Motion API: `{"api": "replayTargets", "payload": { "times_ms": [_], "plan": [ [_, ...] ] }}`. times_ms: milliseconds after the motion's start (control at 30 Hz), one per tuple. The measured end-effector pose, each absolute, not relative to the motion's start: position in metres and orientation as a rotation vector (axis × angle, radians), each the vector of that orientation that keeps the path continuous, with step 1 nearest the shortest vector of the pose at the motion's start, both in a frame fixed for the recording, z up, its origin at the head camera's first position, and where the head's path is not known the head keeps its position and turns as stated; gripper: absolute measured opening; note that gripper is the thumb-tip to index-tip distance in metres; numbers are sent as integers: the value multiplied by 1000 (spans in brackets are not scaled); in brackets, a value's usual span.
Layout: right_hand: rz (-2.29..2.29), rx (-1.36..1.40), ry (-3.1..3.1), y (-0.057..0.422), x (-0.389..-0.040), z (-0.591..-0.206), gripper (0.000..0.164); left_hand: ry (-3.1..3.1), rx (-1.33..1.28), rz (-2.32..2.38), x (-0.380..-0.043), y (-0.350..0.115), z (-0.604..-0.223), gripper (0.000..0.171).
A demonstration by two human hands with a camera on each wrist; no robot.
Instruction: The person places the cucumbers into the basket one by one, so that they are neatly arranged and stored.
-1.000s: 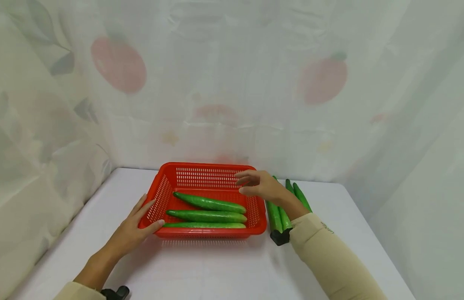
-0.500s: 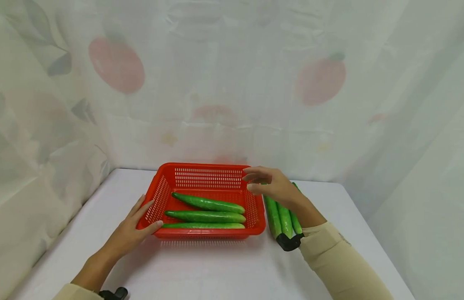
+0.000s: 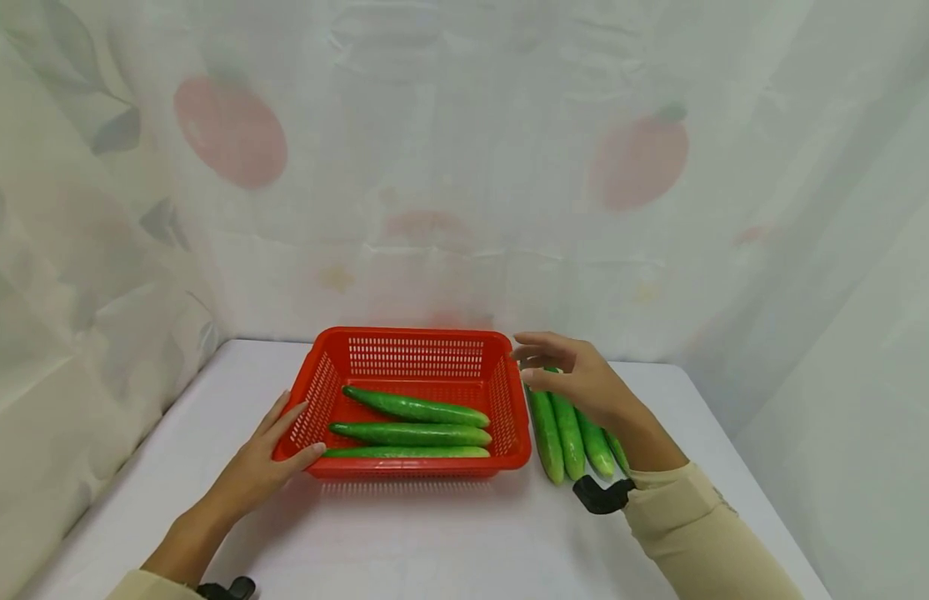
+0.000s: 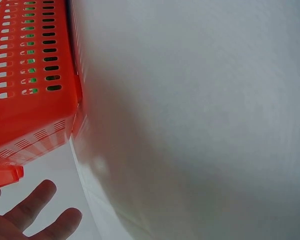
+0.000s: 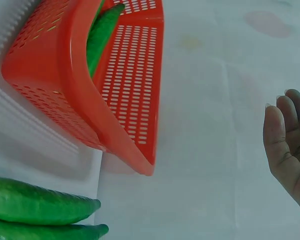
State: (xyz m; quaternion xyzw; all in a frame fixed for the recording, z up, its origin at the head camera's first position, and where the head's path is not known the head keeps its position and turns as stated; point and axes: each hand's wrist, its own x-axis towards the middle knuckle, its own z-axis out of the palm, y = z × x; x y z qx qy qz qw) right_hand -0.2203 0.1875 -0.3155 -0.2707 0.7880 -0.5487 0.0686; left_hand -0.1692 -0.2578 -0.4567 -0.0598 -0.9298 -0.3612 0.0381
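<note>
Left grip [image 3: 263,463], head view: spread, touching red basket [image 3: 412,465] with three cucumbers [image 3: 412,433] inside; right grip [image 3: 576,379] loosely spread near other cucumbers [image 3: 568,437] on tabletop [image 3: 404,537]. Left wrist: spread fingers beside basket. Right wrist: right grip apart from basket.

No lettering, label, brand or number can be read in any view, with a faint mark [image 3: 724,500] on the right sleeve [image 3: 715,537] too small to decipher.

A white table [image 3: 404,542] is supporting a red, rectangular, slotted plastic basket [image 3: 412,465] — and just beside it, on the person's right, at least four long, green cucumbers [image 3: 569,437] are lying side by side.
</note>
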Motion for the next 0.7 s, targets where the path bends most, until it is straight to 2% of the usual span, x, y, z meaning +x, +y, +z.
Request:
{"api": "replayTargets", "payload": {
  "times_ms": [700],
  "plan": [
    [-1731, -792, 2478, 226, -202, -327, 46, -2864, -163, -1084, -169, -256, -455, 81]
  ]
}}
